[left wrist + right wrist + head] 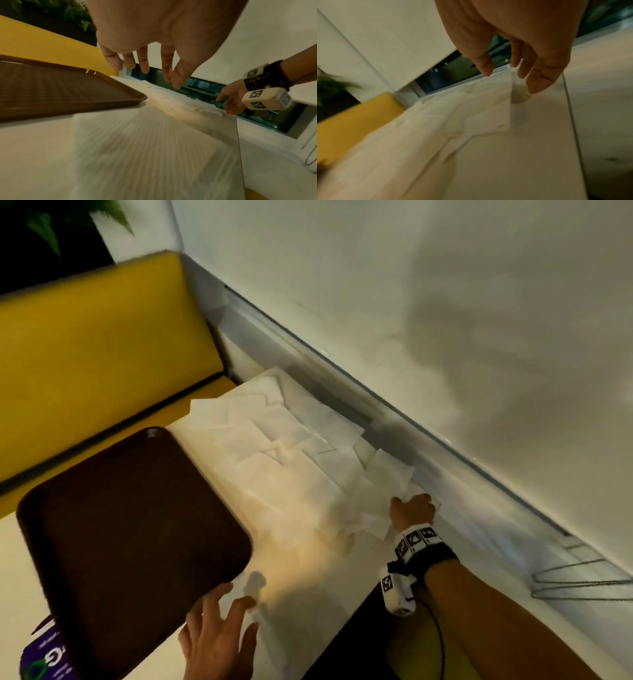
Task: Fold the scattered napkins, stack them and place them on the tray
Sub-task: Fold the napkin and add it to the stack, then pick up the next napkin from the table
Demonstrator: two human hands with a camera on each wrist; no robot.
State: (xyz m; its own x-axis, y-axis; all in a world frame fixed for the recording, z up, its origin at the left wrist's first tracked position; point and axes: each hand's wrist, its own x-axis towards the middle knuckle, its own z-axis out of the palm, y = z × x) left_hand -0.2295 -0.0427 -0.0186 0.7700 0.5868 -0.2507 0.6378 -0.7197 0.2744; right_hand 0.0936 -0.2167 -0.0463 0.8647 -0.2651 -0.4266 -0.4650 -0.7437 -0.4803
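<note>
Your right hand reaches the near edge of the napkins, fingers loose, gripping nothing. Your left hand, spread and empty, hovers beside the tray. Thin, limp paper likely tears; pinch one corner lightly.

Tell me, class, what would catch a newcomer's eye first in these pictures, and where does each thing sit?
First the dark brown tray, bare, at the left of the white table before a yellow seat back. Next the heap of white napkins spread unfolded along the table's far edge by the wall. The right hand reaches into the heap's near end, while the left hand hovers open beside the tray.
</note>
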